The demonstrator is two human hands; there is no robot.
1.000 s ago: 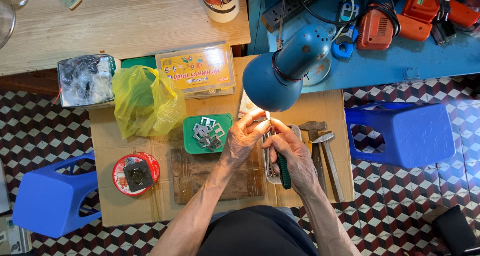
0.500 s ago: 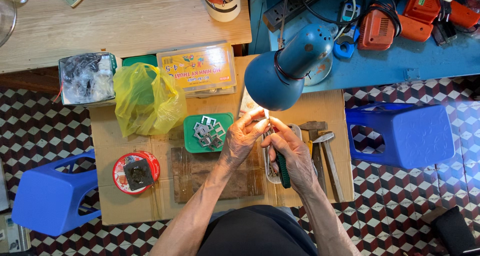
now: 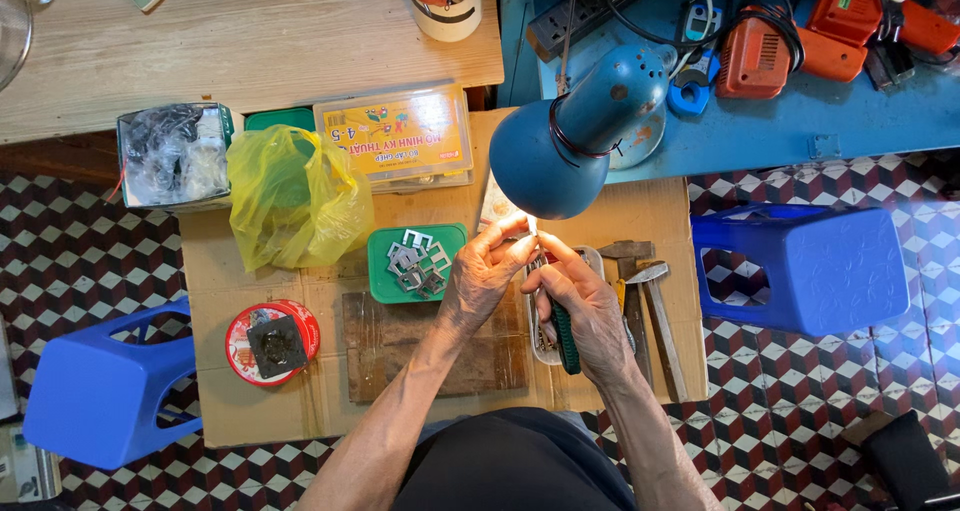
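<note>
Under the blue lamp point(image 3: 580, 131), near the cardboard worktop's point(image 3: 215, 271) far edge, the left hand point(image 3: 485, 276) pinches a tiny, probably light and stiff part, while the right hand point(image 3: 585, 306) grips a green-handled tool point(image 3: 566, 336) by its handle.

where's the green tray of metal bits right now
In the head view, the green tray sits on the cardboard just left of the left hand, below the yellow bag.

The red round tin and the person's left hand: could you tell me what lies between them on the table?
In the head view, a dark wooden board lies between the red round tin and the left hand.
</note>
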